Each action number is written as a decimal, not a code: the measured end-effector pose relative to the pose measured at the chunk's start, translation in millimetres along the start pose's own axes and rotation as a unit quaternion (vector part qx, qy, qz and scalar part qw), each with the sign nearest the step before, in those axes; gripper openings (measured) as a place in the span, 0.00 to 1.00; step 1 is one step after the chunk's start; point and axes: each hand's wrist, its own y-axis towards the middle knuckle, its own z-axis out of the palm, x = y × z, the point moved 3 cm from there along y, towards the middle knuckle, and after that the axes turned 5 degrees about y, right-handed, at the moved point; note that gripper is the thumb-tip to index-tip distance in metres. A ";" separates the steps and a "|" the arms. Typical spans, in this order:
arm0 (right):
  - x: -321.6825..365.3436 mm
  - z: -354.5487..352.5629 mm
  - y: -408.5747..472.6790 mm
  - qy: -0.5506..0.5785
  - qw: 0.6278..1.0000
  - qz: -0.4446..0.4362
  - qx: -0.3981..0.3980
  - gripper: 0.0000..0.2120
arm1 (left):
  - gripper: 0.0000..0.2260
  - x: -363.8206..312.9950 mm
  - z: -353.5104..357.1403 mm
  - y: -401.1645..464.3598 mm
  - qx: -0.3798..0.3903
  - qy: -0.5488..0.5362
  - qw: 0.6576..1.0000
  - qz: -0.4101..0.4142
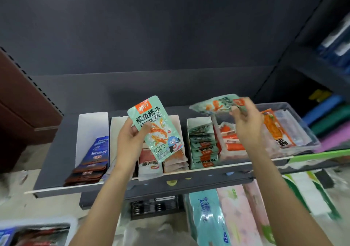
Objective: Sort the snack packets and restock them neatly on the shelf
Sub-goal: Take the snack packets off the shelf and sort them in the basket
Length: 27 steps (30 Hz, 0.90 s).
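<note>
My left hand [130,139] grips a mint-green snack packet [156,128] by its left edge, face towards me, above the middle of the grey shelf [56,151]. My right hand [246,121] pinches a second mint-green packet [214,104], held flat and blurred, over a clear bin [303,121] of mixed packets at the shelf's right. White divider boxes on the shelf hold sorted rows: blue and brown packets [92,160] on the left, red and white packets [149,164] in the middle, green packets [203,147] right of centre.
Below the shelf lie tissue packs [210,211] and green-and-white bags [310,194]. A tray of packets [34,232] sits at the bottom left. A brown cabinet [22,103] stands left; a dark rack with coloured goods [329,117] stands right.
</note>
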 end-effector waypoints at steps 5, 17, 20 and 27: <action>-19.2 40.0 15.1 -0.248 0.935 -0.066 0.245 0.12 | 0.07 -6.4 3.1 15.0 -0.020 0.007 1.000 0.013; -51.5 42.5 -23.8 -0.310 0.914 -0.150 0.217 0.08 | 0.07 4.3 113.9 73.3 0.109 0.127 0.979 0.114; -50.2 36.7 -27.6 -0.276 0.932 -0.119 0.201 0.08 | 0.05 27.7 127.7 78.1 0.147 0.205 0.957 0.140; -52.5 33.1 -27.3 -0.284 0.932 -0.113 0.195 0.07 | 0.19 42.7 131.1 72.1 0.238 0.459 0.823 0.236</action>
